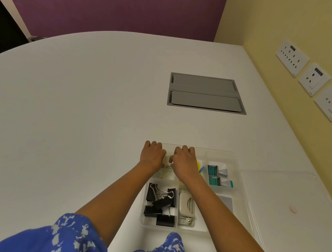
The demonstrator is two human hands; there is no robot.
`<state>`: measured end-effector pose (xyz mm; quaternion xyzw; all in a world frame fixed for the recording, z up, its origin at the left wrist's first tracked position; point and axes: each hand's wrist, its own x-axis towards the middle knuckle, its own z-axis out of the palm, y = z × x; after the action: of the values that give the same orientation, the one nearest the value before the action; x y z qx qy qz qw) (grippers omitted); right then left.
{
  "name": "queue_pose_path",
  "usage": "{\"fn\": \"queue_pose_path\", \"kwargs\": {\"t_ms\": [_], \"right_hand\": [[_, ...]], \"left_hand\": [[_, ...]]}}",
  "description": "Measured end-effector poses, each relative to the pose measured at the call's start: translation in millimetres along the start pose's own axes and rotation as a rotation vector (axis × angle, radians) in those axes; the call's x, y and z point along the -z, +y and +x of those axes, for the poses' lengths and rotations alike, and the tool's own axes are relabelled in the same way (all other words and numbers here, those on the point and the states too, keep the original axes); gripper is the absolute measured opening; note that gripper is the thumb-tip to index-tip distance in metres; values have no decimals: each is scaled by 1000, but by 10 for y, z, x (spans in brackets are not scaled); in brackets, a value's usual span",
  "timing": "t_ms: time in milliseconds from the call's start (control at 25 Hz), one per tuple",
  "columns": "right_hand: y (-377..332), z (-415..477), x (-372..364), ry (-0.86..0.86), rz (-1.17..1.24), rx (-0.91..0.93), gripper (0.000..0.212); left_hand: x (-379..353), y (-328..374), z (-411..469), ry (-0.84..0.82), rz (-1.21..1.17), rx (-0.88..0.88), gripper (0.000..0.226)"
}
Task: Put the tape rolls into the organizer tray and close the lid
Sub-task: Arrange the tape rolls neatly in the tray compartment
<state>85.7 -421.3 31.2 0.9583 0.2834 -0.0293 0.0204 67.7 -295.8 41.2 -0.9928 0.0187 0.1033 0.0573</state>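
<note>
A clear plastic organizer tray [237, 162] with several compartments stands on the white table in front of me. Both hands are over its far-left compartment with fingers curled down. My left hand [152, 154] and my right hand [185, 160] pinch a pale tape roll [167, 159] between them. More whitish tape rolls [167, 174] lie in the same compartment, just nearer to me and partly hidden by my wrists. The clear lid [295, 193] lies flat on the table to the right of the tray, off the tray.
Other compartments hold black binder clips [160, 203], a beige stapler-like tool [186, 206], teal dispensers [214, 172] and yellow notes [199, 165]. A grey cable hatch [206, 93] is set into the table beyond. Wall sockets [313, 78] line the yellow wall on the right.
</note>
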Motion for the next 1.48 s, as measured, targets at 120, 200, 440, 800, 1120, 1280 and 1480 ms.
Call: {"fn": "queue_pose_path", "kwargs": {"t_ms": [120,200,440,800,1120,1280,1480], "right_hand": [[-40,17,-25,-28,-59,22,24],[-41,15,-47,-38,-70,17,25],[-31,22,-54,-42,-55,21,25],[-62,-61,35,-80,-161,68,29],[-80,-133,296,-53,-270,147,31],[-37,-106,338,-33,-263,136,30],[-58,-122,233,66,-235,123,27]], "left_hand": [[-32,-19,36,10,8,-9,45],[-45,-29,48,17,-4,-12,47],[-61,-29,74,25,-11,-2,57],[-56,-17,97,7,-7,15,53],[-73,-26,87,12,-29,12,53],[-102,-23,76,10,-17,6,53],[-96,-32,84,12,-34,15,53]]}}
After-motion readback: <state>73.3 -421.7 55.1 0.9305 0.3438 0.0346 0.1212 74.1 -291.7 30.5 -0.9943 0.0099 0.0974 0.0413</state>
